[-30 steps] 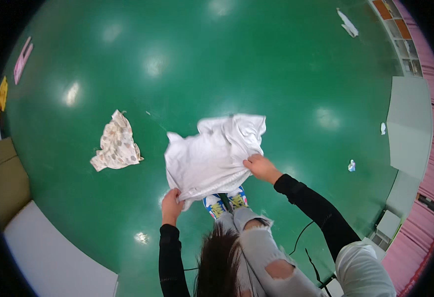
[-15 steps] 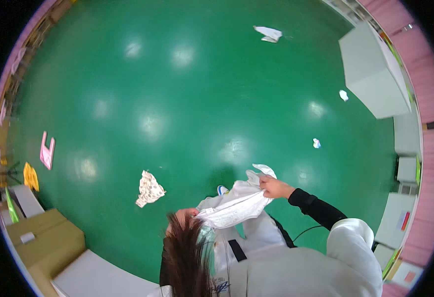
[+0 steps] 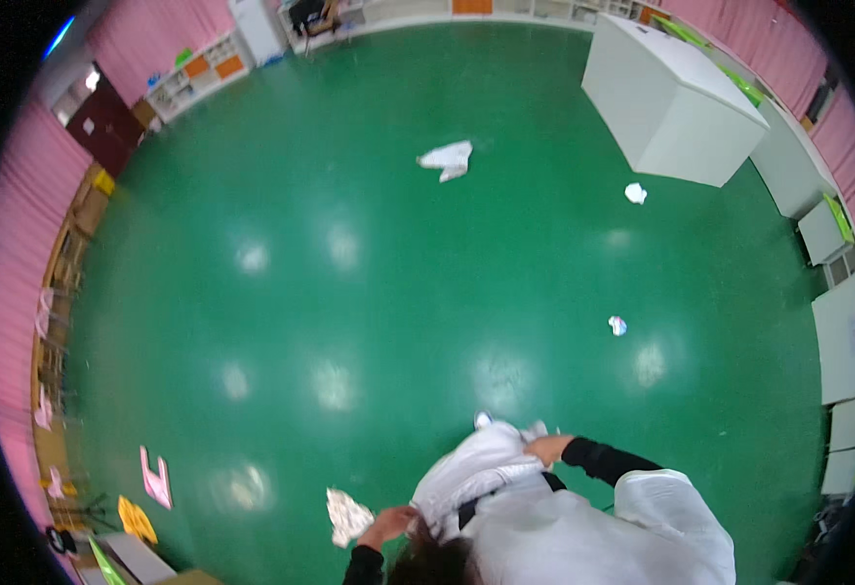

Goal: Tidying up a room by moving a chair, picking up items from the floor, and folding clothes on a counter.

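A white garment (image 3: pixel 481 475) is stretched across my front at waist height, between my two hands. My left hand (image 3: pixel 390 525) is closed at its left end, partly behind dark hair. At the right end my right hand (image 3: pixel 550 448) grips the fabric, and a loose piece of it hangs just beyond the fingers. The garment blends with my white clothing, so its exact outline is hard to make out. On the floor left of my left hand lies a cream spotted garment (image 3: pixel 347 517). The tip of a shoe (image 3: pixel 484 419) shows past the white cloth.
Scattered on the green floor (image 3: pixel 398 292) are a pink piece (image 3: pixel 156 480), a yellow piece (image 3: pixel 137 520), a white garment (image 3: pixel 447 160), a small white bundle (image 3: pixel 636 193) and a white-blue bundle (image 3: pixel 617 326). A large white cabinet (image 3: pixel 666 107) stands at far right.
The view has tilted up, bringing the far wall and shelves into sight. Both hands still hold the white garment, now lower in the picture and closer against my body.
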{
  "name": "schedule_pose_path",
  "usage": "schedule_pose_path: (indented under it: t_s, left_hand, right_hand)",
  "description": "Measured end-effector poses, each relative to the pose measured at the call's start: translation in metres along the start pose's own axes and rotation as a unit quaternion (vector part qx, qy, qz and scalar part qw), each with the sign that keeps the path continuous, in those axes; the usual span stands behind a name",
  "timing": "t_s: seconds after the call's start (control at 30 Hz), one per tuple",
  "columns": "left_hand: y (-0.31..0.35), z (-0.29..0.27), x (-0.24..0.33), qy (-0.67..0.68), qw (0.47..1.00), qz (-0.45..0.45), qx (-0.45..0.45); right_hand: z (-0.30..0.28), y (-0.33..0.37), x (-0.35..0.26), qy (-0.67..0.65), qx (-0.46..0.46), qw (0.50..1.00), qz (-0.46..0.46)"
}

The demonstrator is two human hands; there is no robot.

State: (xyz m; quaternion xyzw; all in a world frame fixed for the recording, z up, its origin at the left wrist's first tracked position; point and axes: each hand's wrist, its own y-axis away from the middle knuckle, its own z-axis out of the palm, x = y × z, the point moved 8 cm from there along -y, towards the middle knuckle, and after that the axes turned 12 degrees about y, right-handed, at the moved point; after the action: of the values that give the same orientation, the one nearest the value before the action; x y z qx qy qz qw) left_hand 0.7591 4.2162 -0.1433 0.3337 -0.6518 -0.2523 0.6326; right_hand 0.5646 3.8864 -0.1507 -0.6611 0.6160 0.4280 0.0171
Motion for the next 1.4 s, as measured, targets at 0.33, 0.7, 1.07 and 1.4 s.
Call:
schedule_pose_path:
  t_s: [0.33, 0.7, 1.07, 1.4]
  left_hand:
    - [-0.133, -0.072, 0.285, -0.155, 0.949, 0.248, -0.115]
    - [-0.387, -0.225, 0.561, -0.219, 0.934, 0.281, 0.025]
    - [-0.594, -0.287, 0.865, -0.244, 0.914, 0.322, 0.024]
    - [-0.808, -0.322, 1.092, -0.137, 0.939, 0.316, -0.012]
  right_hand:
    - [-0.144, 0.045, 0.13, -0.076, 0.055, 0.983, 0.156]
    - [-0.446, 0.045, 0.327, 0.001, 0.268, 0.892, 0.364]
    - [-0.691, 0.032, 0.535, -0.033, 0.37, 0.821, 0.434]
    - [-0.981, -0.022, 0.722, -0.116, 0.514, 0.779, 0.34]
